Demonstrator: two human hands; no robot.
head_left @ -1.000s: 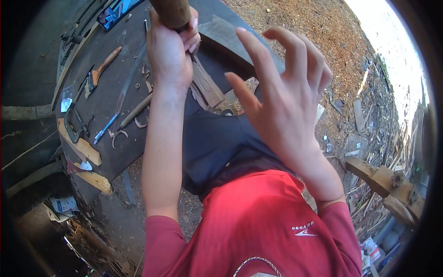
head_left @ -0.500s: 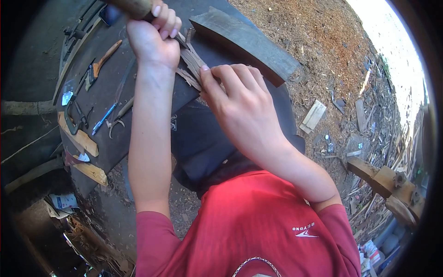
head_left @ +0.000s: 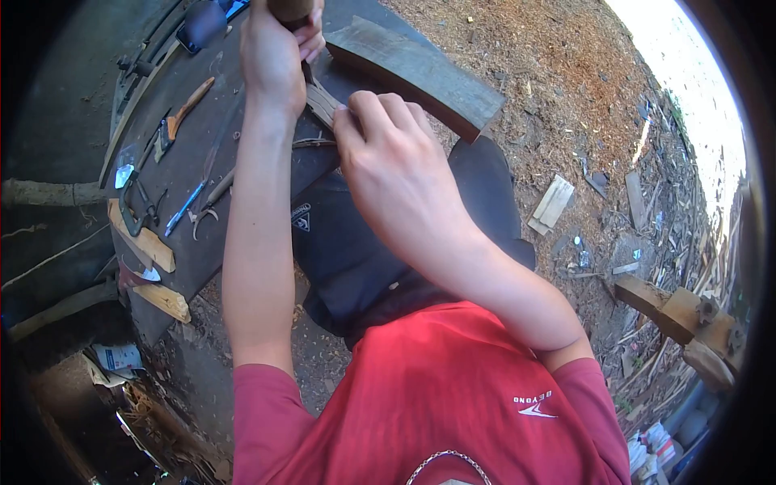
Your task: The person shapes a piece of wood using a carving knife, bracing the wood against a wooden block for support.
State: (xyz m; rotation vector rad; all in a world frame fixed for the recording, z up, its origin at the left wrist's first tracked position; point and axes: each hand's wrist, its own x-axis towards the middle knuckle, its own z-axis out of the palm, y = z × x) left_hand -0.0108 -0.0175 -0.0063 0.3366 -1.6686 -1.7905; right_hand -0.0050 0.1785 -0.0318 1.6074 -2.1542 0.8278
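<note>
My left hand is closed round a tool with a thick wooden handle. Its dark metal part meets the upper end of a carved strip of wood. The tool's exact kind is hidden by my fingers. The strip's lower end is pinched in my right hand, thumb on top and fingers bent over it. A thin curled sliver lies beside the strip, just left of my right hand.
A heavy wooden block lies beyond my right hand. On the dark work surface to the left are an orange-handled tool, a blue pen, a clamp and wood offcuts. Wood shavings cover the ground at right.
The left hand has turned, so the handle now points up toward the camera, and has shifted slightly right. The right hand has moved a little left and up with the strip.
</note>
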